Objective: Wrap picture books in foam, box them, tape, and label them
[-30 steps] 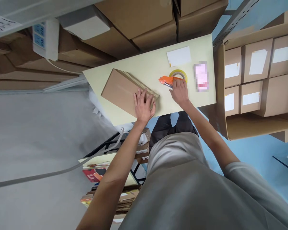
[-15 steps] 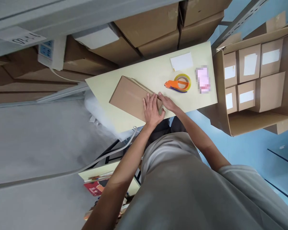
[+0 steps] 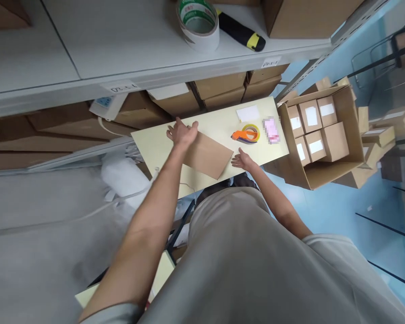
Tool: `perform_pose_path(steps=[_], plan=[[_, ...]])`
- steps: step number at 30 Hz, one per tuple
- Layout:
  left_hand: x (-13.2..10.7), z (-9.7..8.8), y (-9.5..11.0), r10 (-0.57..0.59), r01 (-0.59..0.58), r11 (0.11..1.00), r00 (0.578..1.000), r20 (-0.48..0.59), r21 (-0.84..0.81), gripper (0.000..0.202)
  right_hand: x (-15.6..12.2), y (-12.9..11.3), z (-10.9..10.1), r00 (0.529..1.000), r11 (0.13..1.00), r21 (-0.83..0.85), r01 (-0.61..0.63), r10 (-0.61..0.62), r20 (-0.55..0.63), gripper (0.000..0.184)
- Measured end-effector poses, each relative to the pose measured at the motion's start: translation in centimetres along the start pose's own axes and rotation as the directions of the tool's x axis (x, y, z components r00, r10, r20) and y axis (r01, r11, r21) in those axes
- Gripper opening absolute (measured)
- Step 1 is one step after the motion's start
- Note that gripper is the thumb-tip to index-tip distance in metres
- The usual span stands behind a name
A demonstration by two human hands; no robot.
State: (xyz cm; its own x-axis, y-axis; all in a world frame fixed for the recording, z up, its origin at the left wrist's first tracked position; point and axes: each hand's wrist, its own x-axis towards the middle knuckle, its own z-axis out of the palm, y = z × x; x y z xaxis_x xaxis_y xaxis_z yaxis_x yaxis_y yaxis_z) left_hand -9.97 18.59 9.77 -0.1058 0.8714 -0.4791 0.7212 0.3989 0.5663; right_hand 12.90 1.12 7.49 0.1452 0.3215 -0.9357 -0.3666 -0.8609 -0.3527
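Observation:
A flat brown cardboard box (image 3: 209,154) lies at an angle on the pale yellow table (image 3: 148,144). At its far left end is my left hand (image 3: 183,133), fingers spread; whether it touches the cardboard I cannot tell. My right hand (image 3: 242,160) hovers just off the box's right edge, fingers stretched out and holding nothing. Beyond that hand rests an orange tape dispenser (image 3: 239,136) with a roll of clear yellowish tape (image 3: 254,128). A white paper (image 3: 248,113) and a blurred pink item (image 3: 271,130) lie farther back on the table.
To the right stands a large open carton (image 3: 324,176) with several labelled small boxes. A grey shelf (image 3: 128,58) overhangs the table's far side, bearing a tape roll (image 3: 202,38) and a black-and-yellow cutter (image 3: 239,30). White plastic wrap (image 3: 123,177) sits at the left.
My left hand has gone from the box's right end to its far left end. My right hand has come off the box edge and opened. The view has shifted, showing the upper shelf.

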Motion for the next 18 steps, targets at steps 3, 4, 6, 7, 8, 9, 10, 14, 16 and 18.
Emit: perform_pose_path(steps=[3,4,6,7,8,9,10,14,16,18], plan=[[1.6,-1.6,-0.4,-0.097,0.088,0.993,0.988,0.122,0.072,0.077,-1.8,-0.3,0.9,0.990,0.997,0.070,-0.039,0.029,0.138,0.061],[1.3,-2.1,-0.8,-0.067,0.061,0.996,0.993,0.102,0.069,0.072,-2.4,-0.4,1.2,0.988,0.997,0.076,-0.025,0.013,0.151,0.062],[-0.5,-3.4,-1.7,0.021,-0.022,0.999,0.999,0.026,0.028,0.066,-3.8,-0.2,1.6,0.987,0.996,0.076,0.047,-0.058,0.148,0.063],[-1.7,-4.3,-2.2,0.061,-0.061,0.998,0.998,-0.005,0.000,0.065,-4.5,0.0,1.8,0.984,0.991,0.074,0.107,-0.117,0.138,0.064],[-3.0,-5.1,-2.7,0.093,-0.094,0.995,0.995,-0.029,-0.020,0.064,-5.2,0.2,1.8,0.975,0.982,0.070,0.178,-0.185,0.124,0.065],[-4.4,-6.0,-3.2,0.120,-0.122,0.992,0.991,-0.061,-0.023,0.062,-5.9,0.5,1.9,0.959,0.965,0.060,0.256,-0.261,0.108,0.066],[-5.7,-6.8,-3.8,0.147,-0.149,0.989,0.985,-0.088,-0.011,0.057,-6.5,0.8,1.9,0.936,0.941,0.040,0.336,-0.338,0.092,0.066],[-10.4,-7.7,-6.0,0.196,-0.188,0.979,0.973,-0.119,0.074,0.034,-7.6,1.3,1.7,0.803,0.789,-0.157,0.594,-0.593,0.057,0.069],[-12.0,-6.9,-7.1,0.142,-0.132,0.986,0.985,-0.098,0.105,0.031,-7.1,1.2,1.6,0.748,0.712,-0.274,0.647,-0.662,0.047,0.071],[-13.2,-5.7,-8.0,0.034,-0.030,0.994,0.999,-0.040,0.106,0.031,-6.2,0.9,1.5,0.729,0.670,-0.358,0.650,-0.683,0.045,0.070]])
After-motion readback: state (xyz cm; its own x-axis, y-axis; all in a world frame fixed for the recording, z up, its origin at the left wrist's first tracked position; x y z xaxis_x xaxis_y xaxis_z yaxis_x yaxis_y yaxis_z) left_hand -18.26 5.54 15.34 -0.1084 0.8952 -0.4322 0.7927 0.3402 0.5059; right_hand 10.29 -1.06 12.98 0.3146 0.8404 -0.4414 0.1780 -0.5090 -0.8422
